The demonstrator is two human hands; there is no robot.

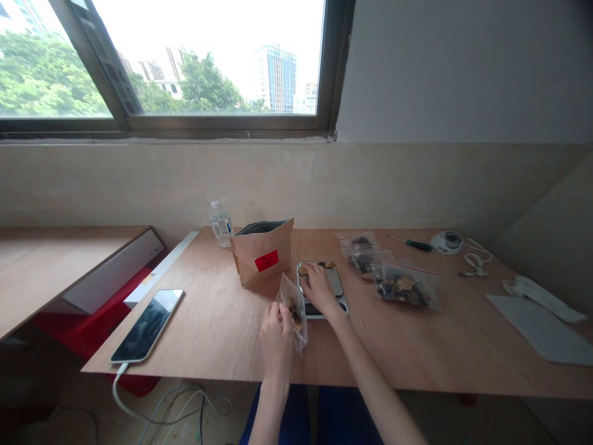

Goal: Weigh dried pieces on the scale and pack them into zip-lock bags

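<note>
My left hand (278,327) is closed on the edge of a clear zip bag (300,337), its mouth tilted up and a few dried brown pieces, like mushroom slices (294,312), inside. My right hand (319,289) reaches over the plate of a small kitchen scale (336,283), its fingers curled down at the plate's left side. Dried brown pieces (330,264) lie along the far edge of that plate, some close to my right fingertips. What those fingertips pinch, if anything, is hidden. Behind the zip bag stands an open kraft paper pouch (252,256) with a red label.
Several zip bags of dried pieces (404,287) lie right of the scale. Farther right are a screwdriver (417,245), a white dome camera (447,242) with cable, and white sheets (542,327). A water bottle (221,225) and a charging phone (148,326) are on the left.
</note>
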